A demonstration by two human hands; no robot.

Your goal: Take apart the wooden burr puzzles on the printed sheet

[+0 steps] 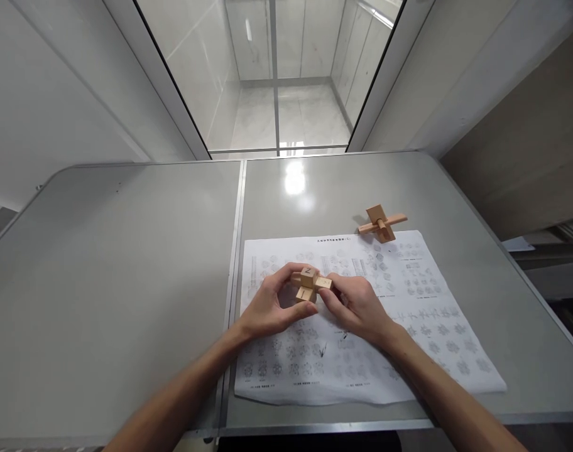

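Observation:
Several interlocked wooden blocks form a small burr puzzle (307, 276), held between my two hands above a printed sheet. Its top block bears a dark mark like an N or Z. My left hand (279, 301) curves around the left side, thumb along the front and fingers behind. My right hand (357, 304) pinches the block that sticks out to the right. Below lies the large instruction sheet (381, 370), covered with small line drawings and print. Some fingertips are hidden behind the blocks.
Another wooden puzzle (381, 223), cross-shaped with a long bar, stands at the sheet's far edge. The grey folding table (126, 282) has a metal seam (234, 251) left of the sheet. A glass door (296, 75) rises beyond the table's far edge.

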